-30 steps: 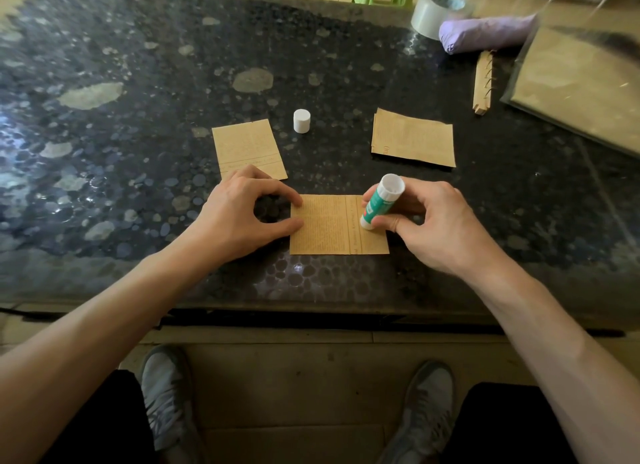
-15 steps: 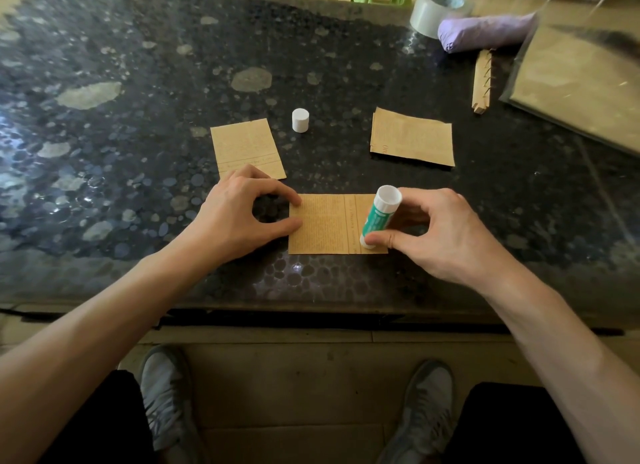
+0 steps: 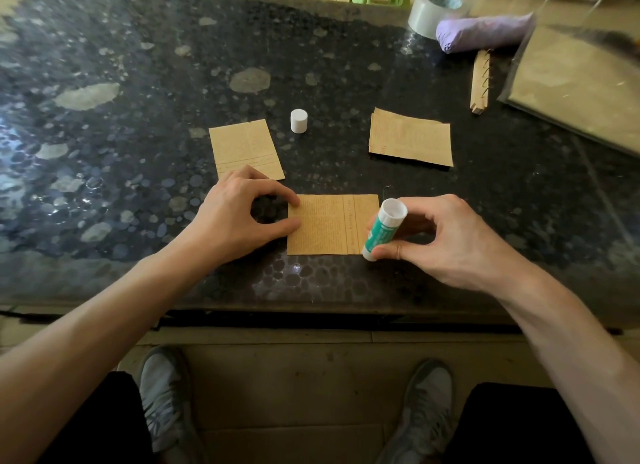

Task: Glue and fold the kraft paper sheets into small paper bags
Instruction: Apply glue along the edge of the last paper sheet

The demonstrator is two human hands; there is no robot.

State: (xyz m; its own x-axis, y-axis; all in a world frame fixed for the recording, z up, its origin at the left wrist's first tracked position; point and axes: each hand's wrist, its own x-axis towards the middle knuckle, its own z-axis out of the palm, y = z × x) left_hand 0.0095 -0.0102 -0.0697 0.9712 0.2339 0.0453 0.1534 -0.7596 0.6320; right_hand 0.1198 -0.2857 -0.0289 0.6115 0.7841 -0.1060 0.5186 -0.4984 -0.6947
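Note:
A kraft paper sheet (image 3: 325, 224) lies flat near the front edge of the dark stone table (image 3: 138, 117). My left hand (image 3: 239, 217) presses its left edge down with the tips of index finger and thumb. My right hand (image 3: 446, 242) grips a green and white glue stick (image 3: 382, 229), tilted, its lower end at the sheet's front right corner. The stick's white cap (image 3: 299, 120) stands alone further back. A folded kraft piece (image 3: 244, 148) lies behind my left hand. A small stack of kraft sheets (image 3: 412, 138) lies at the back right.
At the far right lie a roll of tape (image 3: 433, 8), a purple bundle (image 3: 485, 32), a strip with wire binding (image 3: 480, 82) and a large flat clear-wrapped pack (image 3: 575, 82). Green and orange stools stand beyond the table. My shoes are below the table's front edge.
My right hand has drawn the glue stick along the sheet's right edge towards me, from the middle down to the front right corner. My left hand has stayed in place.

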